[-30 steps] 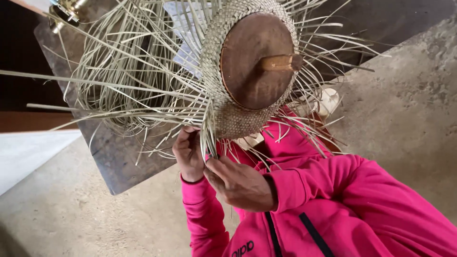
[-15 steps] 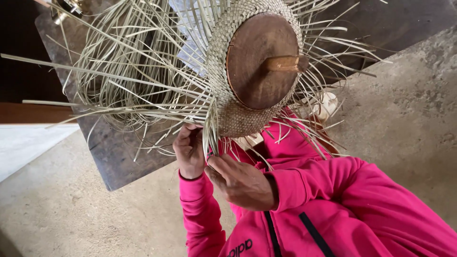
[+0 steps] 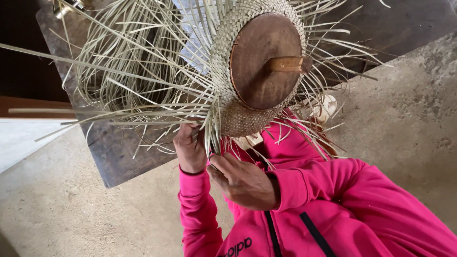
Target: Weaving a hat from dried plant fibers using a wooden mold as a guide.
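Observation:
A half-woven straw hat (image 3: 238, 119) sits over a round brown wooden block (image 3: 259, 62) with a short wooden peg (image 3: 288, 64). Long loose straw strands (image 3: 143, 90) fan out from its edge, mostly to the left. My left hand (image 3: 189, 148) pinches strands at the lower edge of the weave. Just right of it, my right hand (image 3: 243, 183) grips strands below the same edge. Both arms are in pink sleeves (image 3: 200, 214).
A dark wooden board (image 3: 119, 152) lies under the straw on a rough concrete floor (image 3: 404, 123). A pale surface (image 3: 19, 138) shows at the left edge. A light-coloured object (image 3: 326, 107) lies behind the hat on the right.
The hat and straw have shifted slightly in view. Both hands stay at the lower edge of the weave, working the strands.

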